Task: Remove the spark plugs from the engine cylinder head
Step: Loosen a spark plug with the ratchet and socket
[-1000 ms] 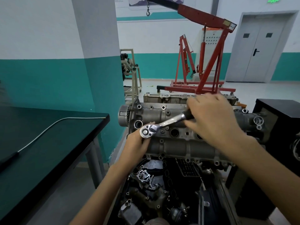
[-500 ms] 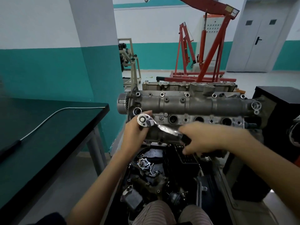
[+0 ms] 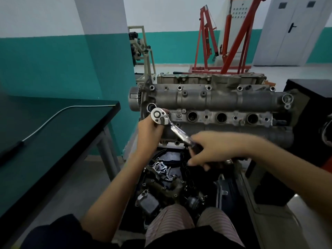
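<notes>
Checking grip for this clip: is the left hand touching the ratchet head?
Touching. The head view shows the left hand cupped under and against the ratchet head, fingers wrapped beside it, with no gap visible.

Shiny chrome metal ratchet (image 3: pixel 162 119), dull rough cast-metal cylinder head (image 3: pixel 224 99), glossy dark tabletop (image 3: pixel 53 123), red-painted steel hoist (image 3: pixel 233 42)

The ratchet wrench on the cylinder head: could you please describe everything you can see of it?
The ratchet wrench looks like polished steel, with a round head and a dark grip. Its head sits at the leftmost plug well of the cylinder head, and the handle slants down to the right. The left hand steadies it below the head; the right hand holds the grip. Any socket beneath is hidden.
</notes>
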